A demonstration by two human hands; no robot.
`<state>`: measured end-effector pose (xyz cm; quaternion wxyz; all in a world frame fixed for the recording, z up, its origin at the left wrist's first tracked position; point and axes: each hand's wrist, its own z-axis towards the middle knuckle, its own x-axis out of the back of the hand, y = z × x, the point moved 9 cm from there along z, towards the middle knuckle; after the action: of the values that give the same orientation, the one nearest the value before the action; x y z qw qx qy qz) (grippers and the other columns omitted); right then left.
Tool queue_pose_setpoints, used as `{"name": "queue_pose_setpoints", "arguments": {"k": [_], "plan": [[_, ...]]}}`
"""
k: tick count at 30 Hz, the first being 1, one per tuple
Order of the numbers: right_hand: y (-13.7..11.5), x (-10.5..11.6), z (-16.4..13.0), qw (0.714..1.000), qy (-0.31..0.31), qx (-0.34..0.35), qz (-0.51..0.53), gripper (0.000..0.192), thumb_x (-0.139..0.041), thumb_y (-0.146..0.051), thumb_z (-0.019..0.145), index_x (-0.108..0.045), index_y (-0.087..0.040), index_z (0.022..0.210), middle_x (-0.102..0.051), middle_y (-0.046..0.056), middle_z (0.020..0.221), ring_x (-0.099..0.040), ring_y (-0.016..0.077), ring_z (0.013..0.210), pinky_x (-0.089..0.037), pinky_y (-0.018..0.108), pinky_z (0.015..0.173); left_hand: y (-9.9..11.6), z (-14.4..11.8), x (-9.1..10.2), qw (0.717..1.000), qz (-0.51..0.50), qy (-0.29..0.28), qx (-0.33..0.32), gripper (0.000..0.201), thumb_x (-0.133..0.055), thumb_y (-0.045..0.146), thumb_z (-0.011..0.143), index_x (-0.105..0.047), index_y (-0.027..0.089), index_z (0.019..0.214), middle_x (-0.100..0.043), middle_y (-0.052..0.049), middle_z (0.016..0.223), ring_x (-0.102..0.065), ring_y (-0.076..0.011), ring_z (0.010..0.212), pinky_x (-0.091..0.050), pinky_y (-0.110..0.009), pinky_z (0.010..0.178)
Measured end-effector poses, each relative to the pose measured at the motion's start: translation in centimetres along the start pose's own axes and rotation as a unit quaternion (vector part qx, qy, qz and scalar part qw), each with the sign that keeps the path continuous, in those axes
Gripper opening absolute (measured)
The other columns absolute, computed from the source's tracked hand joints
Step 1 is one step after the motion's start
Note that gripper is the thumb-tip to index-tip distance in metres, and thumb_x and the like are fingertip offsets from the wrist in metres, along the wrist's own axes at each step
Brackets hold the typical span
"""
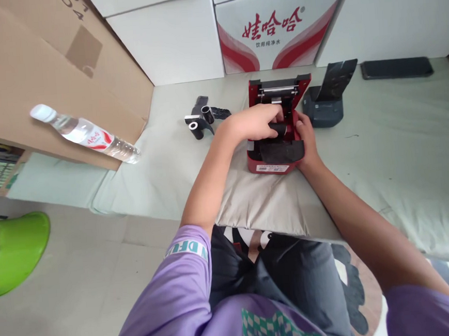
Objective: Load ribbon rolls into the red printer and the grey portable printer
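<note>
A red label printer (252, 163) sits on the cloth-covered surface in front of me, its lid raised at the back. My left hand (257, 122) reaches inside, with thumb and fingers closed around a black ribbon roll (279, 129). Black film (281, 152) lies over the printer's front part. Against the printer's right side, my right hand (306, 138) wraps around the outer wall and grips it. The underside of the roll and some of my left fingertips are hidden.
Small black ribbon spools (195, 131) with loose film lie left of the printer. To its right is a dark device (324, 111) with black film rising from it, then a black phone (396, 68). A water bottle (89, 134) leans by a cardboard box (45, 58). White cartons (168, 43) line the back.
</note>
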<state>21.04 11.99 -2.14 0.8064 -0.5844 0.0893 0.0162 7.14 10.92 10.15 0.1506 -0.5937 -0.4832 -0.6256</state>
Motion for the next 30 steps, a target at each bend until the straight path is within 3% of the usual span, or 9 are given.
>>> {"name": "queue_pose_setpoints", "arguments": {"k": [4, 8, 12, 18, 22, 27, 30], "plan": [[0.2, 0.2, 0.0, 1.000, 0.012, -0.015, 0.002, 0.058, -0.068, -0.076, 0.083, -0.066, -0.034, 0.123, -0.072, 0.002, 0.136, -0.064, 0.0288, 0.136, -0.048, 0.054, 0.125, -0.3, 0.3, -1.2, 0.998, 0.034, -0.029, 0.048, 0.040, -0.057, 0.022, 0.097, -0.067, 0.019, 0.136, -0.073, -0.010, 0.136, -0.070, -0.0252, 0.120, -0.052, -0.034, 0.101], [0.2, -0.1, 0.0, 1.000, 0.006, -0.014, 0.015, 0.060, -0.069, -0.078, 0.081, -0.066, -0.035, 0.123, -0.072, 0.001, 0.136, -0.065, 0.0282, 0.135, -0.048, 0.053, 0.125, 0.1, 0.5, -1.5, 0.997, 0.061, -0.019, 0.047, 0.045, -0.059, 0.021, 0.096, -0.060, 0.021, 0.141, -0.072, -0.010, 0.138, -0.068, -0.0264, 0.124, -0.050, -0.035, 0.104], [0.4, 0.0, 0.1, 1.000, 0.006, -0.005, 0.010, 0.060, -0.069, -0.078, 0.082, -0.066, -0.035, 0.123, -0.072, 0.002, 0.136, -0.065, 0.0291, 0.135, -0.049, 0.053, 0.124, -0.1, 0.9, -2.1, 0.998, 0.049, -0.034, 0.027, 0.048, -0.066, 0.022, 0.090, -0.061, 0.019, 0.138, -0.073, -0.012, 0.134, -0.070, -0.0267, 0.114, -0.053, -0.033, 0.093], [0.9, 0.3, 0.2, 1.000, 0.022, -0.006, 0.009, 0.058, -0.069, -0.074, 0.083, -0.068, -0.033, 0.125, -0.073, 0.002, 0.135, -0.065, 0.0288, 0.134, -0.046, 0.054, 0.126, -0.6, 1.2, -1.9, 0.999, 0.006, -0.033, 0.031, 0.043, -0.057, 0.025, 0.094, -0.065, 0.017, 0.135, -0.075, -0.011, 0.129, -0.071, -0.0257, 0.110, -0.052, -0.033, 0.091], [0.9, 0.3, 0.2, 0.999, 0.034, -0.014, 0.004, 0.053, -0.071, -0.069, 0.085, -0.070, -0.033, 0.123, -0.074, 0.003, 0.132, -0.066, 0.0282, 0.130, -0.048, 0.054, 0.125, -0.6, 1.0, -1.2, 1.000, 0.006, -0.010, 0.024, 0.053, -0.066, 0.022, 0.087, -0.062, 0.018, 0.140, -0.072, -0.011, 0.136, -0.069, -0.0274, 0.117, -0.052, -0.034, 0.094], [0.3, 0.4, 0.2, 0.999, 0.029, -0.001, -0.021, 0.053, -0.068, -0.076, 0.085, -0.070, -0.033, 0.116, -0.072, 0.003, 0.134, -0.063, 0.0292, 0.136, -0.047, 0.053, 0.125, -0.6, 1.0, -1.0, 1.000, 0.006, -0.001, 0.008, 0.037, -0.065, 0.023, 0.088, -0.070, 0.018, 0.125, -0.077, -0.009, 0.121, -0.072, -0.0248, 0.104, -0.052, -0.032, 0.084], [0.6, 0.3, 0.3, 1.000, 0.016, -0.006, -0.012, 0.057, -0.067, -0.076, 0.084, -0.068, -0.034, 0.123, -0.071, 0.003, 0.137, -0.063, 0.0289, 0.137, -0.048, 0.052, 0.125, -0.2, 1.1, -0.6, 0.999, 0.042, 0.018, -0.010, 0.031, -0.062, 0.028, 0.093, -0.075, 0.018, 0.118, -0.078, -0.011, 0.122, -0.071, -0.0276, 0.113, -0.050, -0.037, 0.097]]}}
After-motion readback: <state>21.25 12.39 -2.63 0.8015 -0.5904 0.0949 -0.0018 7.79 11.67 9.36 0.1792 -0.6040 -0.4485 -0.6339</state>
